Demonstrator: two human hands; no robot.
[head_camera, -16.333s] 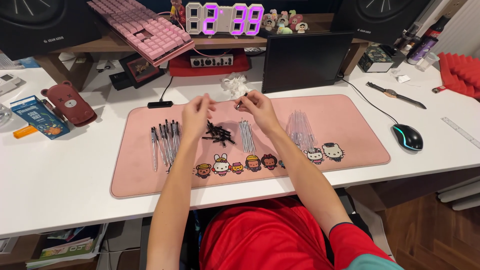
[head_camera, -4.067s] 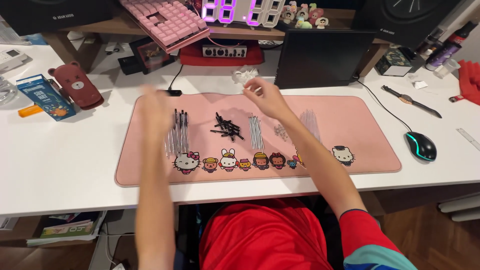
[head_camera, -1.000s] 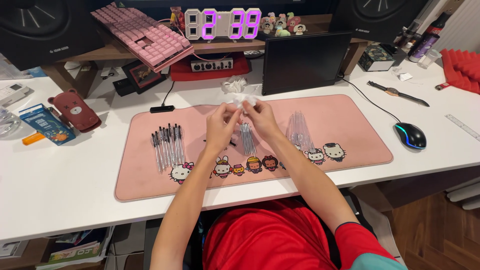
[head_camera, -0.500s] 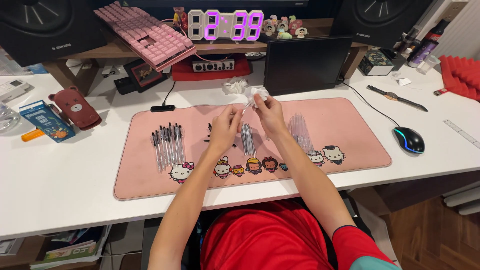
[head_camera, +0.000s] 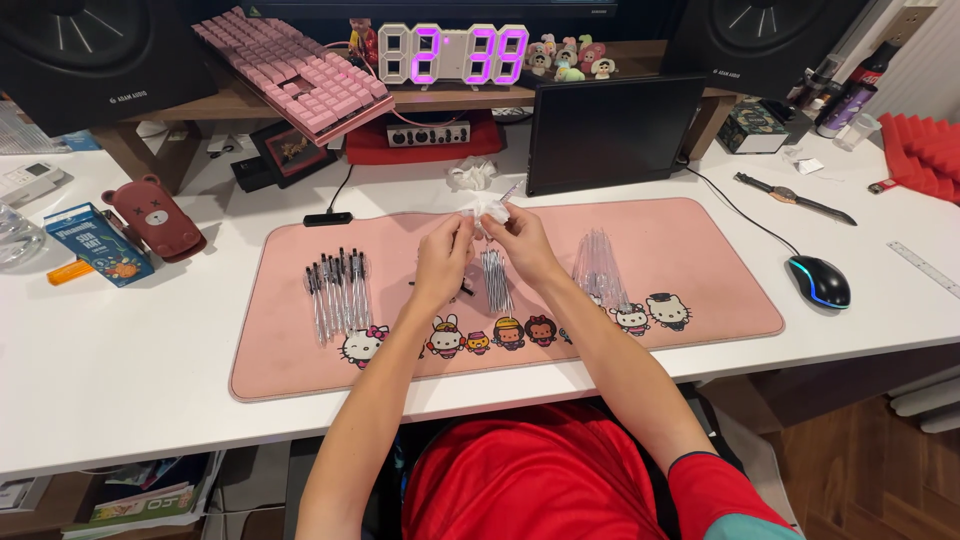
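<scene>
Head view: left hand (head_camera: 443, 255) and right hand (head_camera: 520, 240) pinching a small crumpled clear wrapper (head_camera: 487, 207) over pink desk mat (head_camera: 300, 370) near far edge; white desk (head_camera: 120, 370), speakers behind.

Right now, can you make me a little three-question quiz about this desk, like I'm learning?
1. True or false: both hands are raised together over the pink mat.
2. Which lies left of the hands on the mat: A) finished pens, B) clear tubes?
3. What sits on the white desk right of the mat?

Key: 1 true. 2 A. 3 A black computer mouse.
</scene>
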